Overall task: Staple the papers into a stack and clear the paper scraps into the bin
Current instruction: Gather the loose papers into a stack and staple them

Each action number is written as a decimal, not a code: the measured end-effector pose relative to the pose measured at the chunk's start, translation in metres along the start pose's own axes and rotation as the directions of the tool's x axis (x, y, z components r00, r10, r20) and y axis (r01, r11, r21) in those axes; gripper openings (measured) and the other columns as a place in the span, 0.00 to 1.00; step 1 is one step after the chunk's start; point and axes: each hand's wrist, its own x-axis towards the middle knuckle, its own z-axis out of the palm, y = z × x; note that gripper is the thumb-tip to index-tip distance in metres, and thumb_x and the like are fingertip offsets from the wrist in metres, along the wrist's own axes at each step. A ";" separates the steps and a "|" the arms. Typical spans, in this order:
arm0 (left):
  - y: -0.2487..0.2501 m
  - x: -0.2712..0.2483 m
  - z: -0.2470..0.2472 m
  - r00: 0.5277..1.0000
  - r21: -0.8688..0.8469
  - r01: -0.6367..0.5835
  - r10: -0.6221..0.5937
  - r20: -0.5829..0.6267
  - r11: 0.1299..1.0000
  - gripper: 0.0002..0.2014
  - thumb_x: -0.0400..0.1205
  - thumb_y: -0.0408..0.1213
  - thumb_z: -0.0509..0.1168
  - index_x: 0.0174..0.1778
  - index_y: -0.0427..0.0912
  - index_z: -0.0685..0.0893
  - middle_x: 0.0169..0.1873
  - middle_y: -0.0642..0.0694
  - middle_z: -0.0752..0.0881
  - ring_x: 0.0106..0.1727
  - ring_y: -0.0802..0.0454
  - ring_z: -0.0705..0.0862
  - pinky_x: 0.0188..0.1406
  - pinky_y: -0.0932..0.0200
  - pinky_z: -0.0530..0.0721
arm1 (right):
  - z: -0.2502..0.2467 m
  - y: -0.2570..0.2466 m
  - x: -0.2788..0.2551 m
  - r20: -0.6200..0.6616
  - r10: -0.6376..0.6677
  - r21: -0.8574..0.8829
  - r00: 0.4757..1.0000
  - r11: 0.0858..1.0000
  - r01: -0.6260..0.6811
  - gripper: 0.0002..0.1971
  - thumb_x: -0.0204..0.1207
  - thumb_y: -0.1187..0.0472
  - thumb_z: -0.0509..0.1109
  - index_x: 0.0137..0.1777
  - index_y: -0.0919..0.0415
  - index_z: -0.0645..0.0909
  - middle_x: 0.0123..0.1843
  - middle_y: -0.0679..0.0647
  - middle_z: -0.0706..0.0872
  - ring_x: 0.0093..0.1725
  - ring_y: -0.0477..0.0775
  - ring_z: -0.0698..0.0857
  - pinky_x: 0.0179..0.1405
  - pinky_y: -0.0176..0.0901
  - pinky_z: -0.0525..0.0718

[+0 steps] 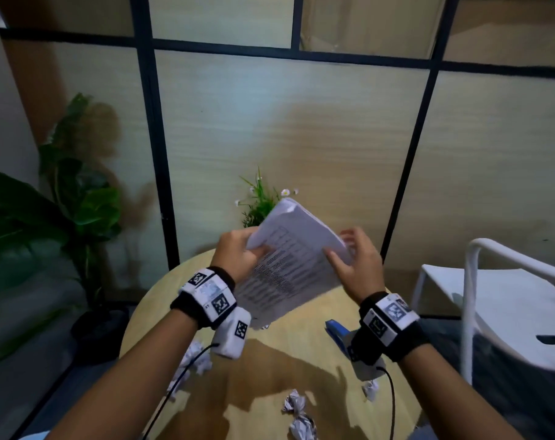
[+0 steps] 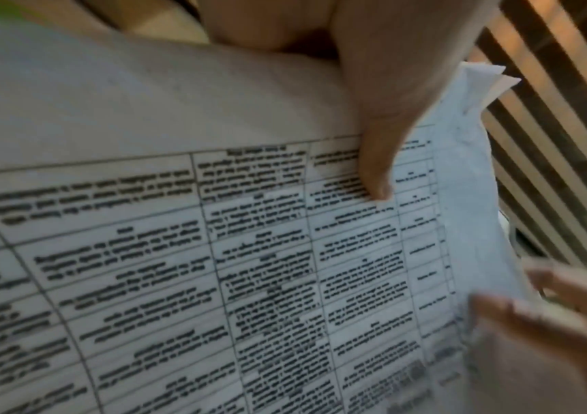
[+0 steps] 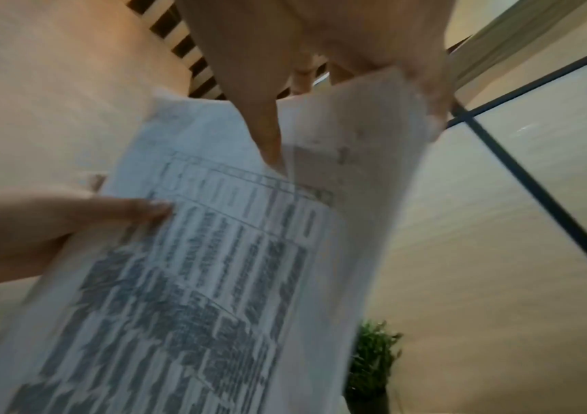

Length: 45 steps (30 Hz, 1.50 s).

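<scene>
A stack of printed papers [image 1: 288,268] hangs tilted in the air above the round wooden table [image 1: 269,360]. My left hand [image 1: 254,249] pinches its left edge, thumb [image 2: 373,168] on the printed face [image 2: 214,252]. My right hand [image 1: 342,252] holds the right edge [image 3: 231,280], thumb [image 3: 267,134] in front and fingers behind. The sheet corners are slightly uneven. A blue stapler [image 1: 338,331] lies on the table under my right wrist, partly hidden. Crumpled paper scraps [image 1: 293,404] lie on the table near me, with more at the left [image 1: 196,360] and right [image 1: 371,389].
A white chair [image 1: 507,296] stands close at the right of the table. A small potted plant [image 1: 258,201] sits at the table's far edge behind the papers. A large leafy plant [image 1: 79,201] stands on the floor at the left. A panelled partition is behind.
</scene>
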 end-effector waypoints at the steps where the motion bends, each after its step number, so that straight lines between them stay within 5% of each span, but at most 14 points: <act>1: 0.000 0.000 -0.002 0.998 -0.112 0.059 -0.061 -0.015 0.992 0.09 0.72 0.29 0.75 0.28 0.41 0.84 0.23 0.53 0.81 0.23 0.70 0.77 0.29 0.72 0.75 | -0.004 0.005 0.003 -0.029 0.072 -0.024 0.997 0.997 -0.073 0.20 0.68 0.59 0.78 0.57 0.60 0.76 0.53 0.53 0.82 0.51 0.52 0.80 0.50 0.46 0.79; 3: 0.000 0.002 -0.007 0.990 -0.329 0.127 -0.142 -0.023 0.936 0.06 0.70 0.29 0.76 0.34 0.34 0.85 0.26 0.48 0.85 0.28 0.61 0.81 0.33 0.68 0.79 | -0.009 0.012 0.006 -0.030 0.296 0.094 0.955 0.952 -0.292 0.30 0.66 0.58 0.80 0.65 0.59 0.71 0.58 0.56 0.79 0.53 0.53 0.79 0.51 0.46 0.78; 5: -0.001 0.003 -0.011 0.989 -0.451 0.133 -0.149 0.000 0.882 0.07 0.67 0.31 0.76 0.36 0.35 0.85 0.25 0.54 0.88 0.30 0.62 0.85 0.33 0.68 0.84 | -0.010 0.009 0.004 0.151 0.466 0.427 0.872 0.764 -0.483 0.35 0.65 0.60 0.80 0.70 0.59 0.67 0.61 0.58 0.80 0.53 0.53 0.82 0.51 0.47 0.79; 7: -0.002 0.002 -0.010 0.993 -0.480 0.115 -0.119 0.021 0.870 0.11 0.64 0.36 0.76 0.41 0.38 0.86 0.27 0.59 0.90 0.32 0.67 0.87 0.35 0.71 0.86 | -0.006 0.007 0.001 0.331 0.444 0.616 0.833 0.567 -0.547 0.34 0.64 0.62 0.80 0.70 0.63 0.71 0.62 0.61 0.84 0.56 0.58 0.85 0.54 0.54 0.83; 8: -0.003 0.001 -0.007 0.992 -0.477 0.111 -0.122 0.008 0.872 0.13 0.66 0.35 0.76 0.45 0.35 0.86 0.28 0.59 0.90 0.33 0.69 0.87 0.36 0.72 0.86 | -0.001 0.006 0.000 0.341 0.415 0.640 0.844 0.555 -0.532 0.31 0.65 0.63 0.79 0.68 0.66 0.74 0.62 0.63 0.85 0.56 0.61 0.86 0.57 0.58 0.84; 12: -0.014 0.001 0.007 0.974 -0.317 0.134 -0.183 -0.130 0.939 0.12 0.78 0.31 0.69 0.57 0.34 0.82 0.39 0.50 0.86 0.38 0.61 0.86 0.39 0.69 0.84 | 0.016 -0.005 0.001 0.167 0.406 0.533 0.899 0.729 -0.429 0.14 0.72 0.68 0.73 0.57 0.61 0.79 0.54 0.62 0.87 0.54 0.63 0.86 0.59 0.60 0.84; 14: -0.020 -0.001 0.012 0.967 -0.263 0.135 -0.185 -0.177 0.955 0.12 0.81 0.30 0.65 0.60 0.36 0.75 0.41 0.48 0.82 0.39 0.54 0.82 0.40 0.63 0.81 | 0.020 -0.008 0.000 0.151 0.376 0.509 0.914 0.763 -0.398 0.11 0.74 0.67 0.72 0.55 0.59 0.79 0.51 0.58 0.87 0.52 0.60 0.86 0.55 0.56 0.85; 18: -0.040 -0.017 0.027 0.948 -0.268 0.187 -0.245 -0.203 0.945 0.11 0.82 0.26 0.59 0.55 0.42 0.65 0.37 0.54 0.76 0.35 0.58 0.77 0.37 0.61 0.78 | 0.033 0.001 -0.021 0.129 0.391 0.485 0.911 0.777 -0.402 0.12 0.75 0.67 0.71 0.57 0.60 0.78 0.50 0.57 0.86 0.49 0.55 0.85 0.50 0.51 0.84; 23: -0.080 -0.047 0.051 0.902 -0.228 0.424 -0.430 0.027 0.876 0.10 0.84 0.25 0.54 0.56 0.41 0.64 0.51 0.41 0.79 0.54 0.44 0.81 0.53 0.53 0.78 | 0.051 0.032 -0.060 0.235 0.514 0.304 0.825 0.767 -0.565 0.14 0.74 0.73 0.66 0.55 0.58 0.74 0.53 0.62 0.84 0.55 0.65 0.84 0.56 0.63 0.84; 25: -0.083 -0.045 0.052 0.895 -0.220 0.443 -0.442 0.059 0.869 0.08 0.85 0.26 0.53 0.56 0.41 0.65 0.55 0.40 0.79 0.57 0.42 0.81 0.56 0.51 0.80 | 0.052 0.035 -0.061 0.230 0.535 0.306 0.813 0.753 -0.583 0.14 0.74 0.75 0.63 0.54 0.59 0.74 0.52 0.62 0.84 0.54 0.65 0.83 0.55 0.60 0.84; 33: -0.078 -0.038 0.044 0.911 -0.392 0.395 -0.410 0.049 0.831 0.10 0.82 0.27 0.56 0.56 0.39 0.62 0.51 0.42 0.77 0.56 0.43 0.78 0.56 0.48 0.79 | 0.046 0.035 -0.054 0.200 0.525 0.381 0.827 0.736 -0.560 0.12 0.72 0.74 0.67 0.51 0.61 0.73 0.46 0.56 0.82 0.45 0.58 0.82 0.45 0.50 0.82; 37: -0.067 -0.035 0.042 0.941 -0.403 0.328 -0.331 0.062 0.855 0.08 0.86 0.28 0.55 0.57 0.40 0.62 0.45 0.51 0.76 0.48 0.52 0.80 0.47 0.61 0.80 | 0.047 0.036 -0.062 0.148 0.540 0.381 0.828 0.742 -0.552 0.13 0.70 0.75 0.67 0.48 0.58 0.73 0.45 0.59 0.82 0.47 0.63 0.82 0.49 0.57 0.83; 42: -0.041 -0.008 0.026 0.987 -0.326 0.132 -0.154 -0.042 0.936 0.03 0.86 0.29 0.54 0.51 0.39 0.65 0.39 0.52 0.73 0.40 0.59 0.74 0.42 0.67 0.75 | 0.036 0.025 -0.036 0.152 0.485 0.465 0.861 0.734 -0.495 0.13 0.72 0.76 0.68 0.45 0.56 0.79 0.42 0.54 0.85 0.44 0.56 0.84 0.45 0.46 0.83; 45: -0.035 0.000 0.018 0.990 -0.278 0.070 -0.101 -0.096 0.958 0.02 0.86 0.29 0.54 0.49 0.38 0.67 0.38 0.54 0.72 0.39 0.62 0.73 0.40 0.73 0.73 | 0.032 0.025 -0.028 0.152 0.468 0.487 0.870 0.731 -0.478 0.12 0.70 0.75 0.71 0.48 0.58 0.80 0.45 0.58 0.86 0.47 0.58 0.85 0.49 0.49 0.84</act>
